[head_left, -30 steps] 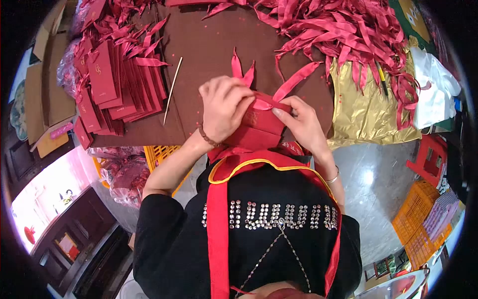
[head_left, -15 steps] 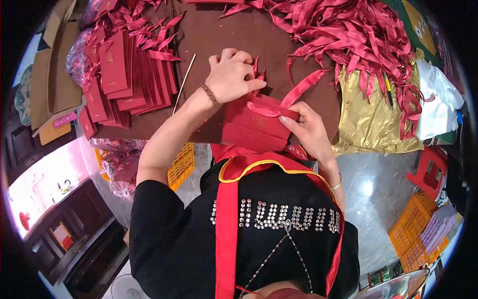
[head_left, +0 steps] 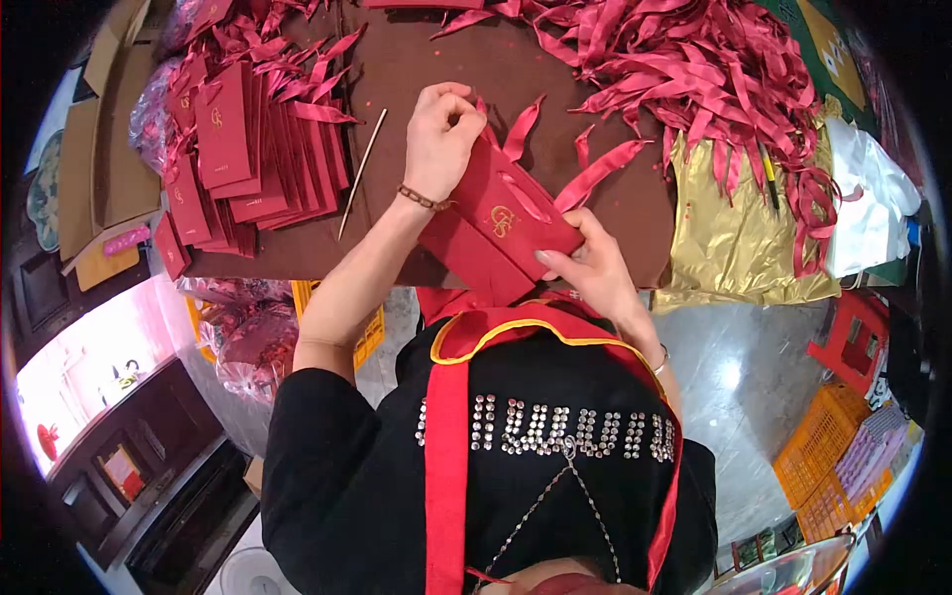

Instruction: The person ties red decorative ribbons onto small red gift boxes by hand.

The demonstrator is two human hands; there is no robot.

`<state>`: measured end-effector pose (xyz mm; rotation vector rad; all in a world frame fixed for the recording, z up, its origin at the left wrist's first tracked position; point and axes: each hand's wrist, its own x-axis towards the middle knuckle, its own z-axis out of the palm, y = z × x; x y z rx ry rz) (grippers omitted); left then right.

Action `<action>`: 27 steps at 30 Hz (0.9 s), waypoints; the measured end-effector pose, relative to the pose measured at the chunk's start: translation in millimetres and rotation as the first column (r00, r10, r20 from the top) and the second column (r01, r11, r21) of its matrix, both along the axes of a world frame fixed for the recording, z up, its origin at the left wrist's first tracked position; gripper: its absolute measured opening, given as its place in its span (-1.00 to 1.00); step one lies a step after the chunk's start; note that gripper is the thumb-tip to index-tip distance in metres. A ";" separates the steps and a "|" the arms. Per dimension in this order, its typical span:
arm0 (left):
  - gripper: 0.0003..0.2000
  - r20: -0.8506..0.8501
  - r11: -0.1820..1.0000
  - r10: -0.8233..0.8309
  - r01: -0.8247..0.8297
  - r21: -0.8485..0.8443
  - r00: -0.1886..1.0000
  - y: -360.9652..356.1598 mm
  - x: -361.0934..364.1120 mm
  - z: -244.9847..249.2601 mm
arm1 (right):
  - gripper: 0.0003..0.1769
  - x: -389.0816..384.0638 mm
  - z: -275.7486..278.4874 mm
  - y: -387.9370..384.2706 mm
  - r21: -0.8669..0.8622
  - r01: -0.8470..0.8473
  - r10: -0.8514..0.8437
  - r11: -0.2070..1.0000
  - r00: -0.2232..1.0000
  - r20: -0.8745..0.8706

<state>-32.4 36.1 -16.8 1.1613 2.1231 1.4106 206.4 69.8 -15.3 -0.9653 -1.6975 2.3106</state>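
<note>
A red paper bag (head_left: pixel 501 220) with a gold logo lies tilted at the table's front edge, its folded bottom towards me. A ribbon handle (head_left: pixel 527 196) crosses its upper part, and loose ribbon ends stick out beyond the top edge. My right hand (head_left: pixel 593 266) grips the bag's right corner, thumb on the front. At the upper left corner, my left hand (head_left: pixel 443 139) is closed with curled fingers. Whether it pinches the ribbon or the bag's edge is hidden.
Finished-looking red bags (head_left: pixel 283 164) are stacked at the left, beside a thin stick (head_left: pixel 363 174). Many red ribbons (head_left: pixel 694 79) are heaped at the right over gold plastic sheeting (head_left: pixel 729 238). A white plastic bag (head_left: pixel 868 198) and a yellow-black pen (head_left: pixel 771 177) lie there too.
The red bag has turned, its left side rising, and more of its front and logo show. My left hand has rotated upright and moved slightly left. My right hand keeps its grip, slightly lower.
</note>
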 end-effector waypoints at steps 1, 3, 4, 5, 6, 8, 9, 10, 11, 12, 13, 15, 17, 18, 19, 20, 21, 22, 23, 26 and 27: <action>-0.89 0.001 1.000 0.001 -0.001 0.001 1.000 -0.1 0.5 -0.7 | -0.64 0.9 -2.5 -1.8 -0.036 0.025 -0.026 0.999 0.999 -0.025; -0.90 0.059 1.000 0.006 -0.005 -0.007 0.998 1.0 1.0 -2.2 | -0.62 0.5 0.3 -1.1 -0.034 0.018 -0.018 0.999 1.000 0.006; -0.90 0.060 1.000 0.007 -0.006 -0.005 0.998 2.1 0.2 -2.3 | -0.59 -0.5 1.6 -0.7 -0.033 0.012 -0.011 0.999 0.999 0.034; -0.91 0.074 1.000 0.008 -0.007 -0.008 0.997 3.6 -1.3 -2.0 | -0.59 -1.5 2.0 -0.9 -0.030 0.010 -0.009 0.999 0.999 0.033; -0.91 0.087 1.000 0.008 -0.007 -0.012 0.996 5.1 -2.6 -1.3 | -0.57 -2.3 2.5 -1.3 -0.018 0.012 -0.012 1.000 1.000 0.017; -0.91 0.064 1.000 0.003 -0.002 -0.010 0.998 8.7 -4.0 3.7 | -0.55 -2.4 1.1 -3.8 -0.003 0.015 -0.015 1.000 1.000 0.003; -0.91 0.040 1.000 -0.001 0.002 -0.010 0.999 10.4 -4.6 5.1 | -0.54 -2.0 -3.2 -7.0 0.015 0.046 -0.045 0.999 0.998 -0.031; -0.91 0.119 1.000 0.004 -0.005 0.007 0.993 11.9 -5.7 -1.8 | -0.54 -2.2 -6.6 -9.3 0.032 0.077 -0.075 0.997 0.995 -0.066; -0.91 0.119 1.000 0.003 -0.004 0.007 0.993 12.3 -5.6 -2.1 | -0.54 -2.7 -8.2 -10.6 0.032 0.078 -0.076 0.996 0.995 -0.066; -0.91 0.103 0.999 -0.009 0.012 -0.029 0.995 12.7 -5.0 -2.2 | -0.53 -2.8 -9.5 -11.7 0.018 0.101 -0.099 0.995 0.992 -0.081; -0.91 0.087 0.997 -0.023 0.029 -0.067 0.996 12.8 -4.4 -2.5 | -0.52 -2.9 -10.4 -12.9 0.003 0.123 -0.122 0.992 0.988 -0.095; -0.92 0.056 0.996 -0.051 0.055 -0.076 0.997 15.1 -6.0 -5.6 | -0.53 -3.6 -11.1 -15.0 -0.010 0.139 -0.139 0.990 0.986 -0.089; -0.92 0.025 0.993 -0.080 0.081 -0.082 0.996 16.6 -6.3 -3.8 | -0.53 -2.2 -12.0 -15.2 -0.020 0.155 -0.156 0.988 0.984 -0.084; -0.88 0.018 0.995 -0.098 0.099 -0.015 0.995 15.3 -5.0 3.1 | -0.53 -0.7 -12.7 -15.3 -0.052 0.170 -0.174 0.984 0.980 -0.093; -0.84 0.007 0.992 -0.116 0.116 0.050 0.993 12.8 -4.1 11.9 | -0.54 0.1 -13.4 -15.1 -0.085 0.184 -0.193 0.979 0.976 -0.102; -0.78 0.024 0.977 -0.212 0.211 0.028 0.977 7.2 -2.8 23.9 | -0.54 0.0 -15.1 -12.8 -0.086 0.187 -0.195 0.979 0.975 -0.102; -0.78 0.025 0.976 -0.216 0.215 0.026 0.976 2.1 -3.0 34.7 | -0.53 -0.3 -17.7 -8.9 -0.091 0.159 -0.169 0.983 0.979 -0.111; -0.79 -0.167 0.904 -0.428 0.421 -0.082 0.888 -2.8 -3.3 44.0 | -0.52 0.2 -19.9 -5.9 -0.095 0.129 -0.140 0.987 0.983 -0.119; -0.80 -0.323 0.786 -0.617 0.577 -0.222 0.717 -5.7 -2.8 47.4 | -0.52 0.8 -16.1 -2.3 -0.098 0.130 -0.141 0.987 0.983 -0.116; -0.83 -0.260 0.748 -0.663 0.618 -0.241 0.702 -9.2 -3.6 28.6 | -0.51 1.1 -0.3 13.1 0.225 -0.027 0.038 0.974 0.998 -0.043; -0.82 -0.275 0.734 -0.679 0.629 -0.254 0.681 -7.4 -4.6 27.1 | -0.51 1.2 2.2 17.8 0.226 -0.025 0.036 0.974 0.998 -0.044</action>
